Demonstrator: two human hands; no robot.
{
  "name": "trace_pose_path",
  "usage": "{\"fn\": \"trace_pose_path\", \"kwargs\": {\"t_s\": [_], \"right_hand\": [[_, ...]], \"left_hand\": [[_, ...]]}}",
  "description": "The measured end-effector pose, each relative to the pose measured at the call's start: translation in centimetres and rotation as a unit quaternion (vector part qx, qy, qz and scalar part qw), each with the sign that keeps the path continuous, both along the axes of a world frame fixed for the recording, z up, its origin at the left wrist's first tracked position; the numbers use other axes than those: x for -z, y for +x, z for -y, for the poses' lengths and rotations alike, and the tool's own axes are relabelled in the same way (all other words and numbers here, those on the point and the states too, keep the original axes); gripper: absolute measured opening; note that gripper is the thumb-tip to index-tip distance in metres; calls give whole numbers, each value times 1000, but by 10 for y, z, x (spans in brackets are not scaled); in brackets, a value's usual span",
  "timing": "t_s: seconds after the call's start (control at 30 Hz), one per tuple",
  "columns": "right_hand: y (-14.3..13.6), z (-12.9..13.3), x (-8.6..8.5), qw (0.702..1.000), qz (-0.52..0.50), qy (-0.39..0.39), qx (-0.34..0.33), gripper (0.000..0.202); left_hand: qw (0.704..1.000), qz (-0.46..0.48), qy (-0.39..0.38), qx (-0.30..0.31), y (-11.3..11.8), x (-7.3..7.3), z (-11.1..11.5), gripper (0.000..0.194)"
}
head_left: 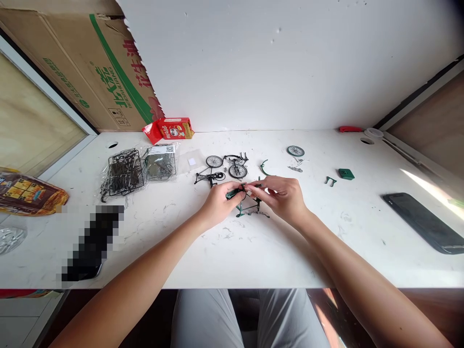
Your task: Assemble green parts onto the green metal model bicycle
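My left hand [222, 200] is closed in a pinch on a small dark green model bicycle part [232, 194]. Its fingertips meet those of my right hand [284, 195], which pinches a thin dark green piece [258, 185]. Whether the two pieces join is hidden by my fingers. Just under my hands is a green model bicycle frame [248, 210] with a grey chain-like strip at its lower right. Beyond my fingers lie a curved green fender-like part [264, 167], a black wheel assembly [238, 170] and a loose spoked wheel [214, 161].
Another spoked wheel [296, 151], a green bracket [330, 181] and a green block [346, 173] lie to the right. Bagged black part frames [123, 174] and a red box [176, 129] are at back left. One phone [427, 221] lies right, another dark phone-like object [94, 246] left.
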State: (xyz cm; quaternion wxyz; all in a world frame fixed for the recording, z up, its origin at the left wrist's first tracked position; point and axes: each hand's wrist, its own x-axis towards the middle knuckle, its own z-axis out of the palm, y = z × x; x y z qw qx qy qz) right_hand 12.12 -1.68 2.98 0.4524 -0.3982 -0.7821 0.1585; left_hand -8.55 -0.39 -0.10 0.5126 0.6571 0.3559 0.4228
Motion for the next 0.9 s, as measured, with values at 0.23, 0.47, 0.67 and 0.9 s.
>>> {"fn": "trace_pose_path", "kwargs": {"t_s": [0.23,0.47,0.67,0.9], "right_hand": [[-3,1,7,999,-1,46,29,22],[-10,4,5,996,-42,73,43,28],[-10,2,9,997,-55,48,14,29],[-8,-3,13,998,-59,4,-20,34]], "left_hand": [[1000,-7,-6,-3,-1,0,0,23],[1000,-14,-7,-19,0,2,5,27],[999,-14,-30,-42,0,8,4,30],[998,-28,-39,-52,0,10,4,38]]}}
